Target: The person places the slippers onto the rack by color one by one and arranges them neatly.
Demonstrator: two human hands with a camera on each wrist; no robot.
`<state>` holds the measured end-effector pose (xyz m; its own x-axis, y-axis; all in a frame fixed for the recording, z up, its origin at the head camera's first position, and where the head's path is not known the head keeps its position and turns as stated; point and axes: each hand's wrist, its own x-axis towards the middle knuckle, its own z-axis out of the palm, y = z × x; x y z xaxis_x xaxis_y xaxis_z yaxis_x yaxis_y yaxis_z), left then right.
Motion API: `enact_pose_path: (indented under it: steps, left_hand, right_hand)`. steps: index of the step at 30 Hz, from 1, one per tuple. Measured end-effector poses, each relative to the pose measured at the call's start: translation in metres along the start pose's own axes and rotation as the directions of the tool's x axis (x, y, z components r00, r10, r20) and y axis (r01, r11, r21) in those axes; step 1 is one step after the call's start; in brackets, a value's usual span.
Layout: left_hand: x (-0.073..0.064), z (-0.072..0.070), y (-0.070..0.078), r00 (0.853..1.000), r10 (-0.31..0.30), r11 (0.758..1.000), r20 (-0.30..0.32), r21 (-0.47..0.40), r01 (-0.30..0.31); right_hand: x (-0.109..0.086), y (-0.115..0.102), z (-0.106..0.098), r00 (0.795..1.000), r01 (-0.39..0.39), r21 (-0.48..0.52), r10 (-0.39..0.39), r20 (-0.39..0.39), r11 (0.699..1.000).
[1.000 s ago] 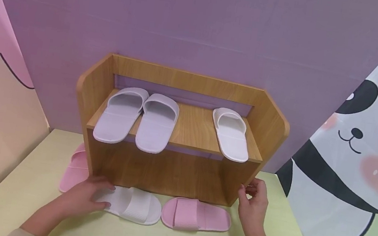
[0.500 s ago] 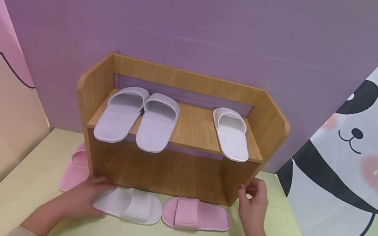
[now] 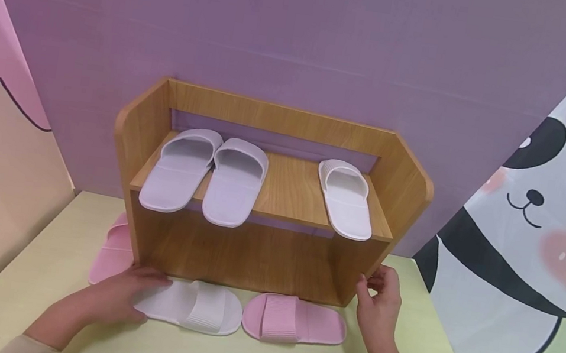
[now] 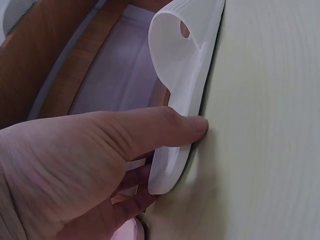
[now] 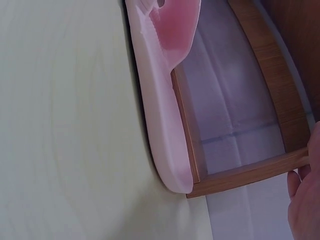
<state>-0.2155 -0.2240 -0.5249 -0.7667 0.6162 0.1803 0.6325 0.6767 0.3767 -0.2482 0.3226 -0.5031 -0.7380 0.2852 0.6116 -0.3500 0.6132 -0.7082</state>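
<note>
In the head view my left hand [image 3: 119, 295] is at the heel end of a white slipper [image 3: 209, 308] lying sideways on the table before a wooden shoe rack [image 3: 261, 260]. The left wrist view shows its thumb [image 4: 182, 127] along the slipper's near edge and the fingers at the far side of the heel. My right hand [image 3: 379, 308] holds the front edge of the rack's right side panel, low down, with thumb and curled fingers. A pink slipper [image 3: 319, 324] lies between the hands, toe end against the white one's toe.
On the rack's upper shelf stand two pale lilac slippers [image 3: 234, 188] at left and one white slipper [image 3: 351, 209] at right. Another pink slipper [image 3: 111, 258] lies by the rack's left side, partly hidden. A purple wall [image 3: 291, 34] rises behind the rack.
My left hand has slid slightly left along the white slipper, and its thumb has come nearer me, uncovering more of the heel. The right hand, rack and slippers have stayed in place.
</note>
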Motion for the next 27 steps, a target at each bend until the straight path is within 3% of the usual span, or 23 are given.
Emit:
enact_pose_path:
  steps: [11,27]
  left_hand:
    - [0.001,-0.005,0.000,1.000,0.018,1.000,-0.014,-0.020,-0.019]
    - [-0.003,-0.022,0.004,0.992,0.060,0.997,-0.111,-0.051,-0.066]
  right_hand:
    - [0.000,0.000,0.002,1.000,-0.007,-0.009,0.007,-0.017,1.000]
    - [-0.002,-0.002,0.001,1.000,-0.008,-0.011,0.008,-0.014,1.000]
